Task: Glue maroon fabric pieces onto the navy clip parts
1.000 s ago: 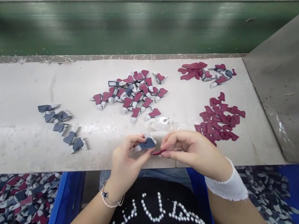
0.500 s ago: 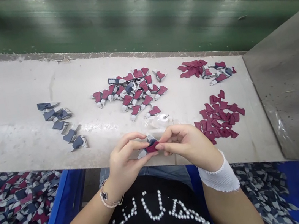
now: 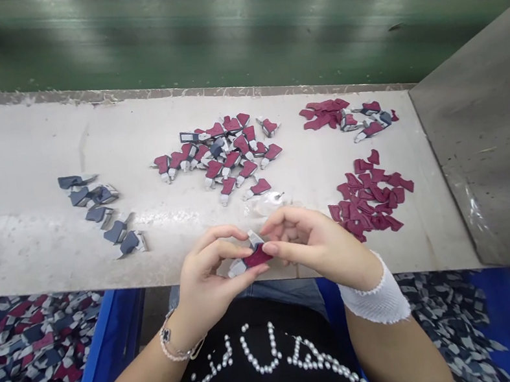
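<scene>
My left hand [image 3: 207, 272] and my right hand [image 3: 313, 243] meet above the front edge of the pale metal bench [image 3: 10, 175]. Between them is a small navy-and-white piece [image 3: 243, 265] with a maroon fabric patch [image 3: 257, 256] lying on it. My left fingers grip the piece's pale end, and my right thumb and fingers pinch the patch. Loose navy pieces [image 3: 98, 213] lie to the left. Ahead sits a heap of maroon-patched pieces [image 3: 215, 162]. Loose maroon patches [image 3: 367, 194] lie to the right, with a mixed pile [image 3: 345, 117] behind them.
A green conveyor belt [image 3: 160, 43] runs behind the bench, and a grey metal side panel [image 3: 495, 129] rises at the right. Blue bins heaped with pieces stand below the bench on both sides: left [image 3: 25, 370], right [image 3: 451, 327].
The maroon patch, held apart from the navy piece a second ago, now lies against it between my fingers. My hands have drawn closer together, and the view has shifted slightly.
</scene>
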The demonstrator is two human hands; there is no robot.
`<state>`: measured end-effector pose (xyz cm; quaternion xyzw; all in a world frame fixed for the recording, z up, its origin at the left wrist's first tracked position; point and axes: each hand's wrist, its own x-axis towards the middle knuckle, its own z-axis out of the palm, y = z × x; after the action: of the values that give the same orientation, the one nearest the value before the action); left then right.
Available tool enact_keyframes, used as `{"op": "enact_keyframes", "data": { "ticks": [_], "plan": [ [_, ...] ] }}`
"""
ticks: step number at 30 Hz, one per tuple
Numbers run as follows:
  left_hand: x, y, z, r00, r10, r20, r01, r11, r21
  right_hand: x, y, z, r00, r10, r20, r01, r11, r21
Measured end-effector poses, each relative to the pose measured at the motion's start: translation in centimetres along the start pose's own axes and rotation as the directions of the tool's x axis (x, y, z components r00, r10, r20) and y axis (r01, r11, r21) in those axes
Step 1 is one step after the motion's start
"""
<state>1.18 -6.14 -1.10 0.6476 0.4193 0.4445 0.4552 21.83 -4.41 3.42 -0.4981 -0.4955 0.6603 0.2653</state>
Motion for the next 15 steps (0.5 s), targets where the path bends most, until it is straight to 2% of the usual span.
{"op": "enact_keyframes", "data": {
  "ticks": [3, 5, 10, 15],
  "plan": [
    [0.2, 0.4, -0.2, 0.999, 0.035, 0.034, -0.034, 0.999, -0.021, -0.1, -0.1, 0.0, 0.987, -0.007, 0.16, -0.01, 0.995, 0.102],
    [0.3, 0.6, -0.4, 0.995, 0.081, 0.052, -0.081, 0.997, -0.018, -0.1, -0.2, 0.1, 0.982, -0.037, 0.185, 0.022, 0.996, 0.085],
    [0.2, 0.9, -0.7, 0.99, 0.129, 0.06, -0.129, 0.992, 0.0, -0.6, -0.6, 0.8, 0.977, -0.194, 0.089, 0.205, 0.967, -0.148],
    [0.2, 0.9, -0.6, 0.985, 0.163, 0.049, -0.164, 0.986, 0.021, -1.4, -0.8, 2.1, 0.971, -0.238, 0.021, 0.229, 0.905, -0.358]
  ]
}}
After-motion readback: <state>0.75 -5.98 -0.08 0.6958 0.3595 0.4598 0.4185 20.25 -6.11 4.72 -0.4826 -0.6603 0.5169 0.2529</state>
